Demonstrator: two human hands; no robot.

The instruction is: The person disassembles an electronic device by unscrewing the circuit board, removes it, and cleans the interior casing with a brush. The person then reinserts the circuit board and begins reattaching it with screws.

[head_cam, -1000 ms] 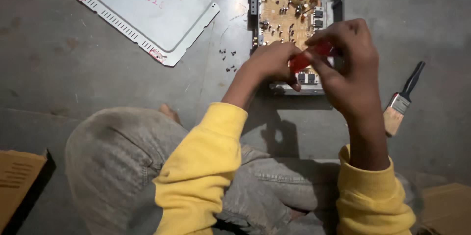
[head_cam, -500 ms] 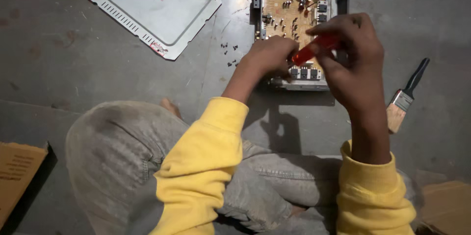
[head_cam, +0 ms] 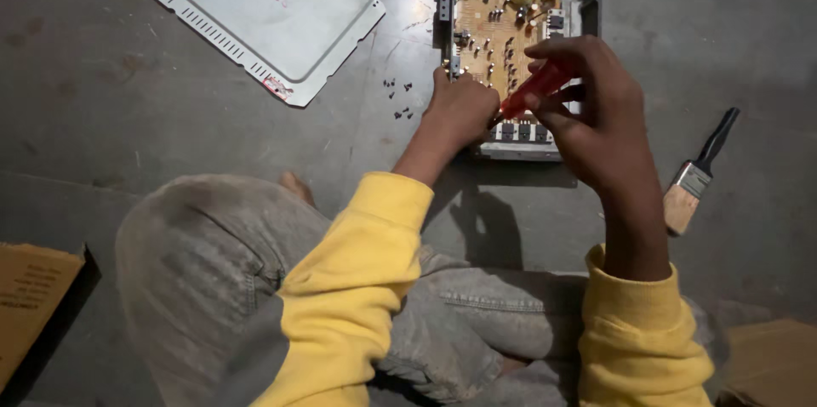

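1. The right hand [head_cam: 600,122] is closing its fingers around a red-handled screwdriver [head_cam: 532,91], holding it slanted over the circuit board [head_cam: 498,24].
2. The left hand [head_cam: 459,108] is curling shut and resting on the board's near left part, just beside the screwdriver's lower end; I cannot tell if it is gripping something.
3. Small dark screws [head_cam: 398,99] are lying left of the left hand.
4. A paintbrush [head_cam: 696,176] is lying right of the right hand.
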